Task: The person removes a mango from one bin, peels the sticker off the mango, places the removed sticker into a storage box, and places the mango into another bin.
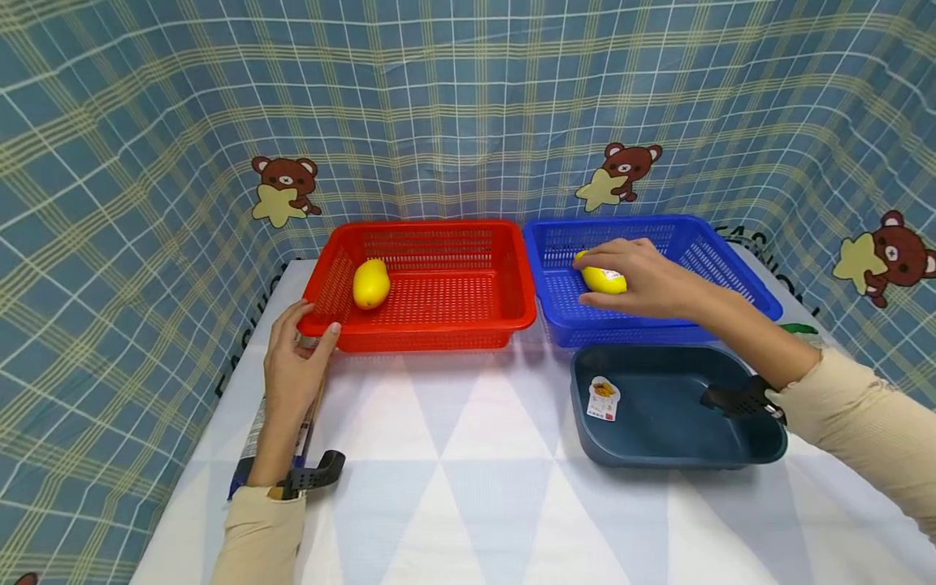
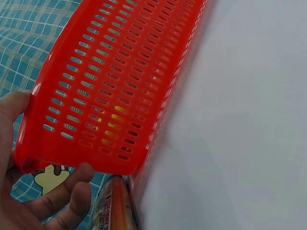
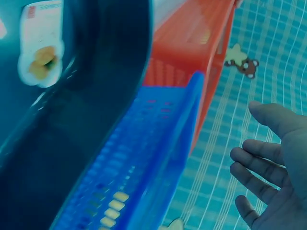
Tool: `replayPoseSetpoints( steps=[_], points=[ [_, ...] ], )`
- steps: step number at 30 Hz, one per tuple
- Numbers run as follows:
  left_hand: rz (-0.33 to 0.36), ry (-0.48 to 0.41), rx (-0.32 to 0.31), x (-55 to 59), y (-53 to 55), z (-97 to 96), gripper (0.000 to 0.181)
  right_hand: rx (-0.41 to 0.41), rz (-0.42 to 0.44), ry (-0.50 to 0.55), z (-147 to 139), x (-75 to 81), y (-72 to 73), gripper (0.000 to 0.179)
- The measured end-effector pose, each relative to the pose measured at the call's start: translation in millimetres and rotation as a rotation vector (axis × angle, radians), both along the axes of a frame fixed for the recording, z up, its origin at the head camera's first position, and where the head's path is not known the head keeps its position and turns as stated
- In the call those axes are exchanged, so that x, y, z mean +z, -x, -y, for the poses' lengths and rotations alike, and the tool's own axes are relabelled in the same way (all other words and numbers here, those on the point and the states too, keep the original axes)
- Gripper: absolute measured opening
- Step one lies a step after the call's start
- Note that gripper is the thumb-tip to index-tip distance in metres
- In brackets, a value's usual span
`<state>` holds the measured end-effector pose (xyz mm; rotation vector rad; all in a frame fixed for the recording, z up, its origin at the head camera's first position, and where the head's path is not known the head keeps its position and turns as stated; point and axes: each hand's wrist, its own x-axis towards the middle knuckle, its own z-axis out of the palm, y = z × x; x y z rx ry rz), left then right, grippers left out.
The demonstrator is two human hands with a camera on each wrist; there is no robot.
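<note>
The left hand (image 1: 291, 361) grips the red basket (image 1: 431, 330) at its near left corner; the right hand (image 1: 647, 278), fingers apart, hovers above yellow fruit (image 1: 604, 281) in the blue basket (image 1: 600, 335).

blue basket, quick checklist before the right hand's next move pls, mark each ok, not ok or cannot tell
1. Labelled yellow fruit inside the blue basket: ok, it lies there.
2. Right hand above the basket with fingers open: ok.
3. Labelled yellow fruit in the right hand's grip: not ok, the right wrist view shows that hand holding nothing.
4. Left hand at the near-left corner of the red basket: ok.
5. Other yellow fruit inside the red basket: ok.
6. Blue basket steady if bumped: cannot tell, neither hand holds it.
</note>
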<state>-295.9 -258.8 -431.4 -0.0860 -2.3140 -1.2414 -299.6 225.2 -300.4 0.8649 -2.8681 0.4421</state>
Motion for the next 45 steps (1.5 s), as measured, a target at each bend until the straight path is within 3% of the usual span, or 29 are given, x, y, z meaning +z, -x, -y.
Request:
replayPoseSetpoints(
  steps=[12,21,35,45],
  points=[
    [0.03,-0.025,0.022,0.6,-2.5,-2.0,0.057,-0.066,0.014,-0.008,-45,-8.9,-15.3,0.049],
    [0.032,-0.009,0.023,1.0,2.2,-6.3,0.057,-0.165,0.017,-0.019,-79,-14.7,-26.4,0.049],
    [0.058,0.0,0.036,0.8,-2.9,-2.2,0.057,-0.281,0.024,-0.057,-127,-24.8,-30.8,0.056],
    [0.055,0.013,0.044,-0.7,-1.3,-5.1,0.057,-0.358,-0.043,-0.047,-162,-34.3,-39.1,0.058]
  ],
)
